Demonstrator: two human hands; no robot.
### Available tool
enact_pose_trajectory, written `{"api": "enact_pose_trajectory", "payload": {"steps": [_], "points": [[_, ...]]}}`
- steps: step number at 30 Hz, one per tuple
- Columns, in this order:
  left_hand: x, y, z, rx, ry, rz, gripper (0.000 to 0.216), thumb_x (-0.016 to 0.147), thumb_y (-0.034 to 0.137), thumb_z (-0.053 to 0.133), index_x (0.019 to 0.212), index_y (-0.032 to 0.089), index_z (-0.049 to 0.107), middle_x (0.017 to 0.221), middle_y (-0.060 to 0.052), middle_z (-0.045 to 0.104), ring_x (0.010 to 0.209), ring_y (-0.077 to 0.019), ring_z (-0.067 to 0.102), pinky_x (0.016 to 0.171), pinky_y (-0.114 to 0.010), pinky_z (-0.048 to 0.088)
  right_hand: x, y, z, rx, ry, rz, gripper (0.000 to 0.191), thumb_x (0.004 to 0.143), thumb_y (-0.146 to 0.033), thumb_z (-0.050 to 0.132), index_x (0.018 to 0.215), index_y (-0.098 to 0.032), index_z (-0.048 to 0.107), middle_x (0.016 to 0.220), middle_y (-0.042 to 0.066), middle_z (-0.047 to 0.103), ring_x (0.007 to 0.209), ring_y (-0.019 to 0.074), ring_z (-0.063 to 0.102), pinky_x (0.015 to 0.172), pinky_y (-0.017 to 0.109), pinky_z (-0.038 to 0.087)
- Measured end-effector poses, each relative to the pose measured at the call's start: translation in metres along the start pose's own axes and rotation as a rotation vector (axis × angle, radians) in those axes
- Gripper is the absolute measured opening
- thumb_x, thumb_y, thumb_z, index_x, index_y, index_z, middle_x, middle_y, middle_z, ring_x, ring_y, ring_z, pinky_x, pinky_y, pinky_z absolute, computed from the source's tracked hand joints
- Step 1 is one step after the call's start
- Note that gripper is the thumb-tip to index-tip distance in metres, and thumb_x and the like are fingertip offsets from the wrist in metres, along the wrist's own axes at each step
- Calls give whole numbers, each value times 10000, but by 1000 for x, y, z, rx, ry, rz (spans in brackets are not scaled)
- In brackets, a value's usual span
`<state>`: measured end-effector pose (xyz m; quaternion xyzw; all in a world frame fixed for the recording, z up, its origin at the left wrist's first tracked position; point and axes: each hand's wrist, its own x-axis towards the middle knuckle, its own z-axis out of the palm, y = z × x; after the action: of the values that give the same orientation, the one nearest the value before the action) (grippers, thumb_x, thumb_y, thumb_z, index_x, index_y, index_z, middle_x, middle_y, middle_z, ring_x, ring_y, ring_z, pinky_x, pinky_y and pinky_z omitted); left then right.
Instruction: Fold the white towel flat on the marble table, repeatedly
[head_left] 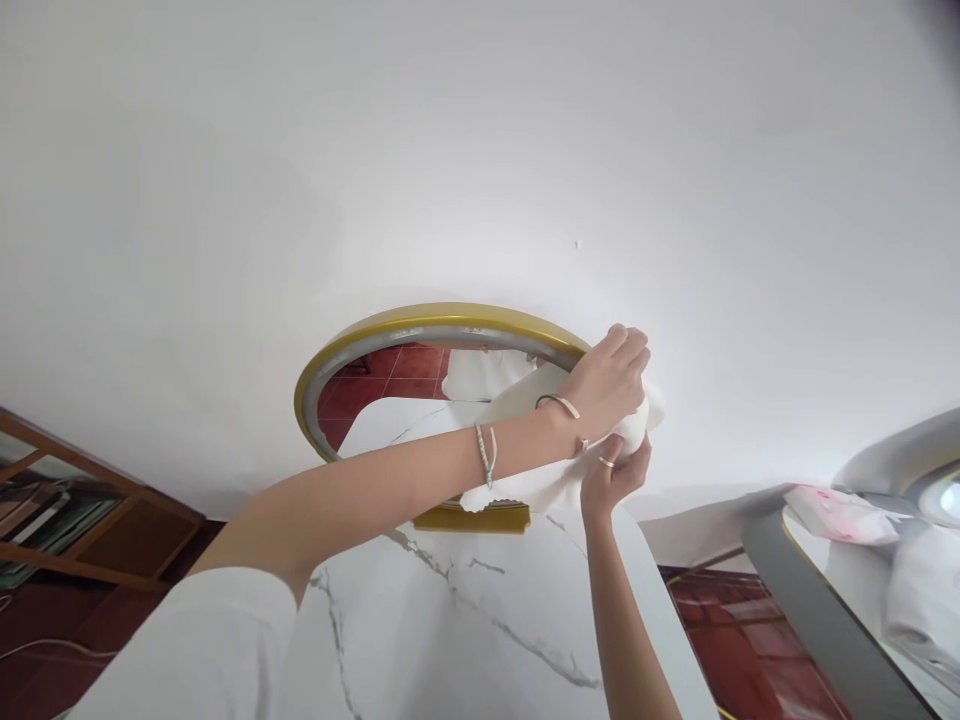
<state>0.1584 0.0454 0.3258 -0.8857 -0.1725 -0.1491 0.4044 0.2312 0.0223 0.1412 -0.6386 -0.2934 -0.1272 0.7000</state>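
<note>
A round mirror (450,312) with a gold rim stands on a white marble-patterned table (450,620). My left hand (611,372) reaches across to the mirror's right edge, its fingers curled over the rim and a white cloth. Just below, my right hand (616,478), with a ring on one finger, grips a bunched part of the same white cloth (551,487). The cloth drapes over the lower right of the mirror, and its wavy edge hangs above the gold base (472,519). My left forearm hides part of the glass, which reflects red floor tiles and white cloth.
Behind the mirror rises a white wall (450,150). A wooden shelf (97,520) with books stands at the left. On the right, another table holds a pink-and-white packet (840,515), a white roll (926,600) and part of another mirror. Red tiled floor (757,640) shows between the tables.
</note>
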Motion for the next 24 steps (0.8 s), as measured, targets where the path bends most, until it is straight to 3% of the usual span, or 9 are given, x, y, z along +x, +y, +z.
{"api": "enact_pose_trajectory", "payload": {"steps": [4,10,17,24], "points": [[-6,-20,-3,-33,44,-25,399,920,475,507,958,126,698,1093,-120,594,1240,-297,472,1023,-456,379,12,-17,6,-68,54,-85,418,951,-487,374,1091,-159,591,1033,149,647,996,300,597,875,481,456],[-49,-73,-16,-90,118,-195,474,975,485,352,995,129,665,1213,-140,569,1245,-301,441,996,-463,371,38,-77,21,-97,86,-402,371,983,-406,333,1034,-163,608,984,116,666,926,258,607,855,446,413],[-137,-124,-13,-181,152,-552,537,966,550,284,1137,132,576,1203,-149,585,1176,-302,483,966,-453,350,46,-153,48,-147,-138,-753,394,975,-400,329,1067,-178,641,996,78,647,949,220,580,895,427,356],[-251,-140,22,-244,162,-848,495,984,491,227,1144,163,561,1161,-107,625,1114,-256,549,944,-427,391,11,-216,93,-141,-476,-1186,351,992,-358,345,1246,-235,553,1218,75,603,1162,244,511,1029,491,318]]}}
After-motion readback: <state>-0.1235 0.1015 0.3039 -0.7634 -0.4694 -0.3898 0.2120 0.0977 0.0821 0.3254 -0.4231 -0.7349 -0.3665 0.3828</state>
